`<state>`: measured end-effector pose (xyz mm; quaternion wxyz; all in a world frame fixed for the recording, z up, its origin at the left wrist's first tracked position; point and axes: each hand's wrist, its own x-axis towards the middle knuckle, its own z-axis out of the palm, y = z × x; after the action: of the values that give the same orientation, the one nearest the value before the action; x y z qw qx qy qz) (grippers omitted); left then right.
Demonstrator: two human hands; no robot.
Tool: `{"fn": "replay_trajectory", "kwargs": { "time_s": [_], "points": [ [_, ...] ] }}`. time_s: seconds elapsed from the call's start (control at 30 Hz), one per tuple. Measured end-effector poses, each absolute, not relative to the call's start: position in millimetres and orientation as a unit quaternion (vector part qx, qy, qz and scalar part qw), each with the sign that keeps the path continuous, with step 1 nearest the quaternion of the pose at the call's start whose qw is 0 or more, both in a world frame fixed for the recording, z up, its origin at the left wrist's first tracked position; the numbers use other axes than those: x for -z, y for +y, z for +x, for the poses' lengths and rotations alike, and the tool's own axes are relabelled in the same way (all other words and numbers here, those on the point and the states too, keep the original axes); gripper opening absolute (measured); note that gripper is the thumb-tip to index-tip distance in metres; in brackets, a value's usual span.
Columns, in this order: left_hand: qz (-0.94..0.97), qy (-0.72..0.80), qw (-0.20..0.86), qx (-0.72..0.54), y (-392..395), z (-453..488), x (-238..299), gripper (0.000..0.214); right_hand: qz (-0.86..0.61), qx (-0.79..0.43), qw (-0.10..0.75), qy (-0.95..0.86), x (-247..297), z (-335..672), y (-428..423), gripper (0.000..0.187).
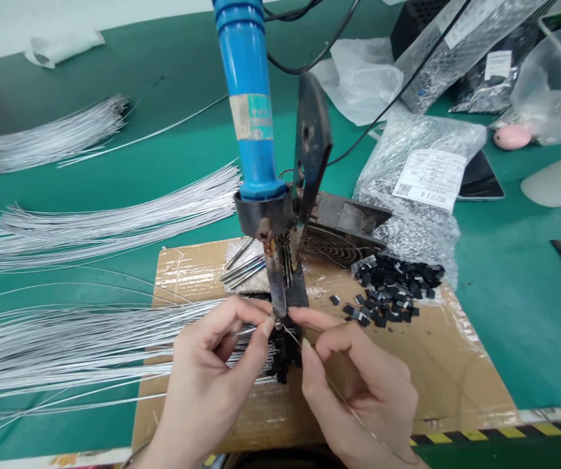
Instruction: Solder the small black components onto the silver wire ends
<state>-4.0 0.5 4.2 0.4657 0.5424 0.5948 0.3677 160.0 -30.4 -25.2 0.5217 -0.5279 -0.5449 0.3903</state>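
A blue-handled soldering iron (253, 124) stands fixed upright in a dark metal stand (339, 228), its tip (277, 293) pointing down. My left hand (212, 378) pinches a thin silver wire right at the tip. My right hand (358, 391) pinches another fine wire (339, 397) that runs from the tip down toward me. Both hands meet just under the tip, above a row of small black parts (285, 355) fitted on wire ends.
Bundles of silver wires (65, 345) fan across the green table (519, 306) on the left. A taped cardboard sheet (451, 371) lies under the work. Loose black parts (392, 286) spill from a bubble-wrap bag (421, 189). More bags lie at the back right.
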Motion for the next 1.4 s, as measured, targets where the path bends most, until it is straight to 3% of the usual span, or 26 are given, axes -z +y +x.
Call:
{"fn": "replay_trajectory", "kwargs": {
  "time_s": [1.4],
  "points": [
    [0.559, 0.588, 0.445, -0.379, -3.1, -3.4, 0.2, 0.018, -0.522, -0.358, 0.542, -0.552, 29.4, 158.4, -30.2, 0.018]
  ]
}}
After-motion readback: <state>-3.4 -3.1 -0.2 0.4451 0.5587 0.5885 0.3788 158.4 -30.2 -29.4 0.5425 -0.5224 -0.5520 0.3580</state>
